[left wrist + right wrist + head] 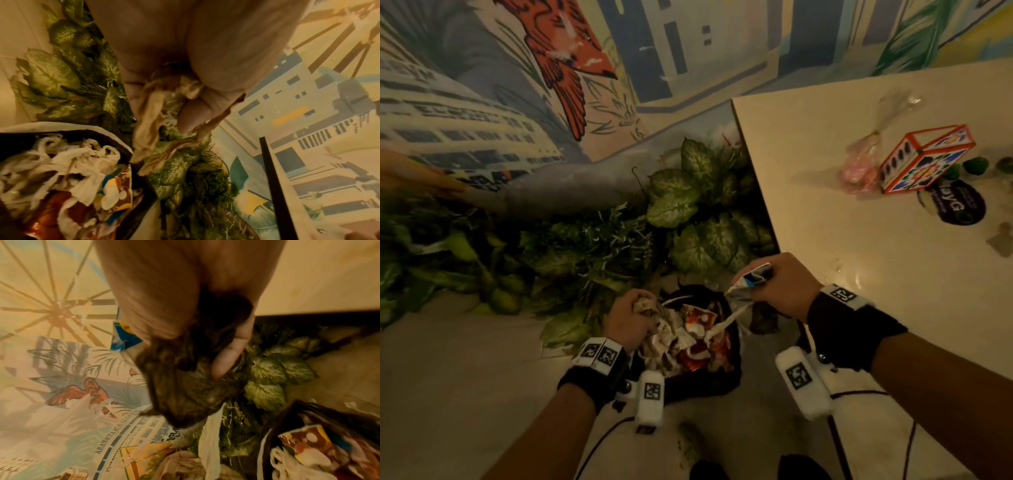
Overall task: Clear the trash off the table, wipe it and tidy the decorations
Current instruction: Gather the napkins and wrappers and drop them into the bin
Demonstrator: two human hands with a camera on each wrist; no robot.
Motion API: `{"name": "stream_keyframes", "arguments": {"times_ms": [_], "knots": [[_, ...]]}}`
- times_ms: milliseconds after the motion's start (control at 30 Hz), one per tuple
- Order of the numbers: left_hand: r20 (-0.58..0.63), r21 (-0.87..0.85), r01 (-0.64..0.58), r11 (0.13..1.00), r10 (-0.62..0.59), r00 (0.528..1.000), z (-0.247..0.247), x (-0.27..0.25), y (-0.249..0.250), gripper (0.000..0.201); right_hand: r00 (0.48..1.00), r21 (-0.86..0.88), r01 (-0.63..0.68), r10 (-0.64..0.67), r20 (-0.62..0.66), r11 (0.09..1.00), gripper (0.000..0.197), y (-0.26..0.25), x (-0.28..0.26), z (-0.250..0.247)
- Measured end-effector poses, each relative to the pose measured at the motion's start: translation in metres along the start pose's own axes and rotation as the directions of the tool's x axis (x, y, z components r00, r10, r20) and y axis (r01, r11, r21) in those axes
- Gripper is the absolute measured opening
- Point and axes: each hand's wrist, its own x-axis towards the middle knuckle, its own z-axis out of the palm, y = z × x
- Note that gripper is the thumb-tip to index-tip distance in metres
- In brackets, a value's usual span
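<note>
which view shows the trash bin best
The head view: the whole trash bin sits between both hands, full of wrappers. The left wrist view shows only one side; the right wrist view catches a blurred corner.

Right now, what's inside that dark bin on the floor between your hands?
The dark bin holds crumpled white tissues and colourful red and orange wrappers, heaped near the rim. Whatever lies beneath that top layer is covered, and so is the bottom.
</note>
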Motion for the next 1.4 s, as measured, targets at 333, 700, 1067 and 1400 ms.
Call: {"name": "stream_keyframes", "arguments": {"times_ms": [333,700,1067,1400], "knots": [[-0.021,0.370,0.165,0.914,-0.170,0.985,0.055,0.067,-0.099,0.050,0.925,0.063,-0.380,0.379,0.030,0.923,0.017,0.071,0.060,0.142],[0.023,0.555,0.253,0.792,-0.319,0.948,0.123,0.137,-0.205,0.074,0.874,-0.243,-0.387,0.438,0.212,0.890,0.061,0.210,0.132,0.258],[0.132,0.622,0.215,0.753,-0.371,0.919,0.131,0.168,-0.213,0.102,0.833,-0.626,-0.155,0.442,0.334,0.764,0.100,0.269,0.138,0.286],[0.111,0.519,0.140,0.844,-0.228,0.967,0.062,0.107,-0.151,0.101,0.849,-0.242,-0.352,0.418,0.324,0.904,0.092,0.176,0.092,0.211]]}}
